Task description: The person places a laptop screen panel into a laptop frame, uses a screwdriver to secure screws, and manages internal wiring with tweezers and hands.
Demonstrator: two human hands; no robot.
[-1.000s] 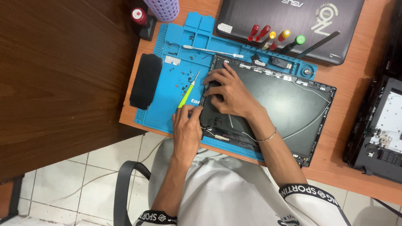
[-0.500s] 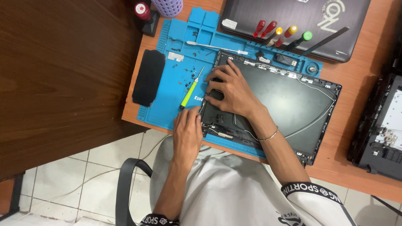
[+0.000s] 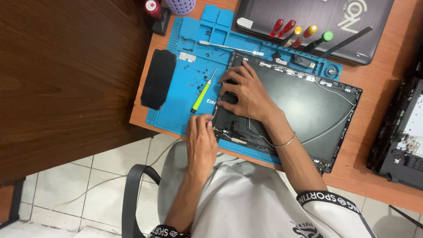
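Head view: right hand pressed flat, fingers spread, on black laptop lid panel lying on blue mat, left hand pinching panel's edge at 7 o'clock, green screwdriver at 9 o'clock.

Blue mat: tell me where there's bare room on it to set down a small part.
Most open: the blue mat strip between the black pad and the green-handled screwdriver, toward the near edge. Crowded: loose screws above the screwdriver; the left hand at the lid's corner, the right hand on the lid.
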